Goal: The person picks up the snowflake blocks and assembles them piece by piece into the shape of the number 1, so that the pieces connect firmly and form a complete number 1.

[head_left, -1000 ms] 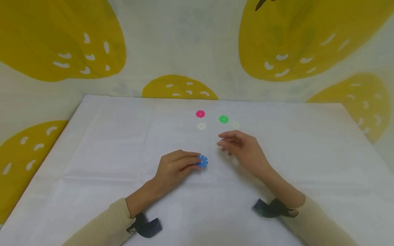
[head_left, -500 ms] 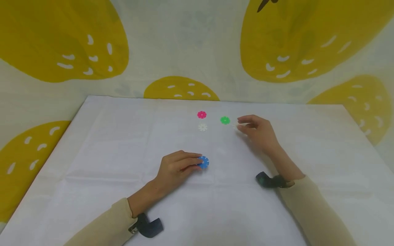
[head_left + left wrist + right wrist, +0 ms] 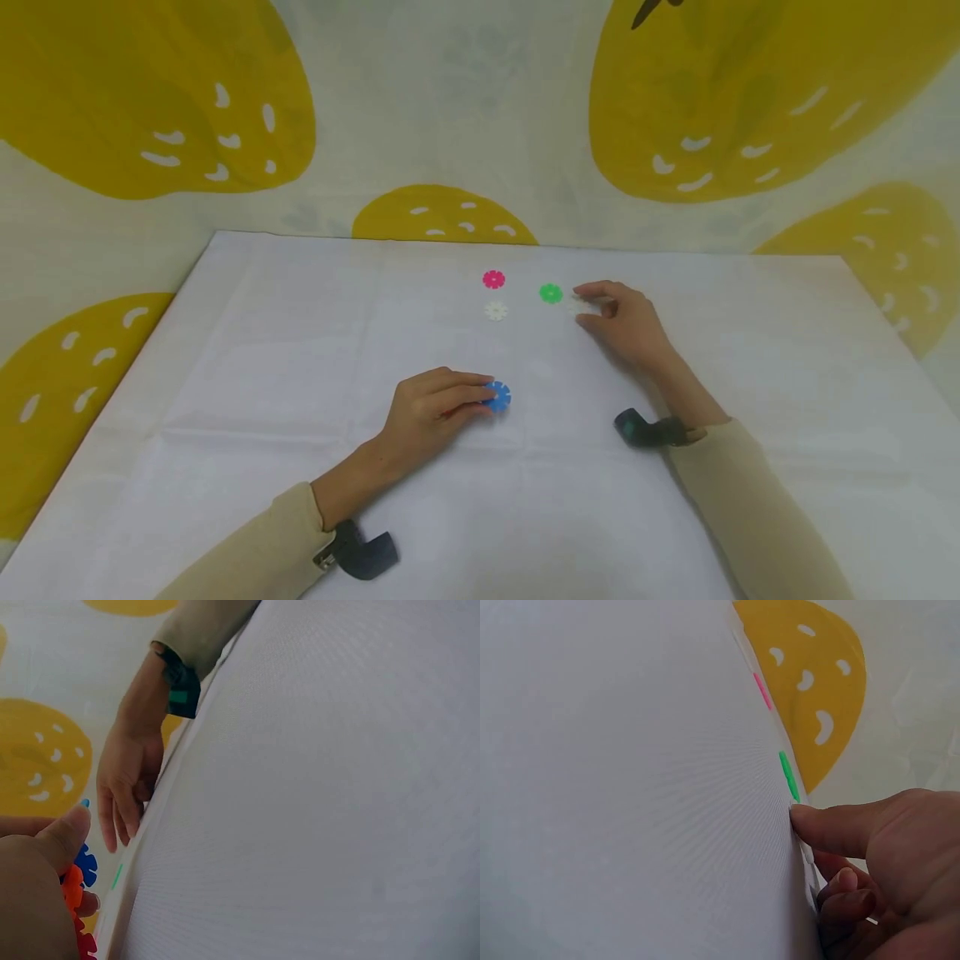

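Note:
My left hand [image 3: 431, 408] pinches a blue notched flower disc [image 3: 501, 397] over the white table in the head view. In the left wrist view, orange [image 3: 73, 889] and red discs [image 3: 88, 945] show below the blue one in the same hand, partly hidden by the thumb. My right hand [image 3: 626, 325] is at a white flower disc [image 3: 577, 307] lying on the table, with thumb and forefinger spread on either side of it. The right wrist view shows the thumb tip down at the tabletop and the other fingers bent.
A green flower disc [image 3: 551, 293] lies just left of the right fingertips. Farther left are a pink disc [image 3: 493, 279] and another white disc [image 3: 496, 311]. Behind the table's [image 3: 300, 333] far edge hangs a cloth [image 3: 450, 100] with yellow shapes.
My right hand has reached forward and right to the white disc, and its thumb and forefinger have spread around it. The left hand stays in place with the blue disc.

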### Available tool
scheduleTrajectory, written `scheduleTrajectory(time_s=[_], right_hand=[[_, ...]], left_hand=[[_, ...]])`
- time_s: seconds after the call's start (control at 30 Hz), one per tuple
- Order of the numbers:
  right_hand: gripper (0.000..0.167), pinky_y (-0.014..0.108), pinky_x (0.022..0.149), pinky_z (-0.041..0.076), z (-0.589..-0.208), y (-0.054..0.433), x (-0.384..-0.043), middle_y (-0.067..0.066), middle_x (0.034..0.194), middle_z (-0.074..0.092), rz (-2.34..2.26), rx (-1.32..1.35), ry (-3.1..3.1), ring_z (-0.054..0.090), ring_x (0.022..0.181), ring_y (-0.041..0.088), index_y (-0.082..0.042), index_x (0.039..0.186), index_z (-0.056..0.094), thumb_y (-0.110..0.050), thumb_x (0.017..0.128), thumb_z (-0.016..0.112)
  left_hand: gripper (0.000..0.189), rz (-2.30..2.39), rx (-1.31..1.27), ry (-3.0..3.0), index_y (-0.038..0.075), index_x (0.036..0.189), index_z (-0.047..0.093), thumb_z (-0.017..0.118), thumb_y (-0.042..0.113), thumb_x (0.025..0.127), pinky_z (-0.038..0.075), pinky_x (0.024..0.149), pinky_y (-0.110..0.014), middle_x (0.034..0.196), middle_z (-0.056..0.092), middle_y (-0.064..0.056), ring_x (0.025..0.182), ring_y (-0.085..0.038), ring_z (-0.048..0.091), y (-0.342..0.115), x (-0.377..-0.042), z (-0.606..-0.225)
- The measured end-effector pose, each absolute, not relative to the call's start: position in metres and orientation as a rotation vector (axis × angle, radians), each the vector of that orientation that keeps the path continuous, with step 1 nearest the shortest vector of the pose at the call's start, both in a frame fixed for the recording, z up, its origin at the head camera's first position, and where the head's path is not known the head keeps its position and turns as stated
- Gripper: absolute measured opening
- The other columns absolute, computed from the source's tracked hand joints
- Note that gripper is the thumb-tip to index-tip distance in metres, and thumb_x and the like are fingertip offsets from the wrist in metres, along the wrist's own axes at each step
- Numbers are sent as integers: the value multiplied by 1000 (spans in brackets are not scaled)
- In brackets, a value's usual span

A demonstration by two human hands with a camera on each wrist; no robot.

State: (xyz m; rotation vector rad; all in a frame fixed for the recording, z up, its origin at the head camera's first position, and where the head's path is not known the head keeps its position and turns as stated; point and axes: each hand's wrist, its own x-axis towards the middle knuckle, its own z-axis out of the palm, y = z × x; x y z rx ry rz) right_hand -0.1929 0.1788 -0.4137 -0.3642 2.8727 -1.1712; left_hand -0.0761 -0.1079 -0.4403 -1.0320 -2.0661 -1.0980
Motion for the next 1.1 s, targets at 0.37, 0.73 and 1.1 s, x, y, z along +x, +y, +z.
scheduleTrajectory(time_s=[0.37,0.73,1.1], right_hand=[[39,33,64,38,-413,175,-198,11,87,59,-1107,-234,2885,47,76,23,-13,123,66,-16,85,73],[31,34,71,41,-417,176,-194,10,91,61,-1164,-221,2887,51,81,23,-17,116,70,-19,86,73],[31,41,87,45,-415,179,-187,9,110,64,-1187,-224,2868,56,98,24,-20,122,68,-21,91,67]], left_hand=[[25,-1092,-1025,-2070,4,94,76,83,4,70,51,68,-16,98,72,-7,84,-14,68,-108,-77,-439],[26,-1099,-1027,-2073,4,94,76,84,4,69,50,68,-15,97,72,-7,83,-13,68,-108,-77,-440],[25,-1102,-1030,-2079,3,93,76,84,3,69,50,69,-15,96,72,-7,83,-14,68,-108,-75,-439]])
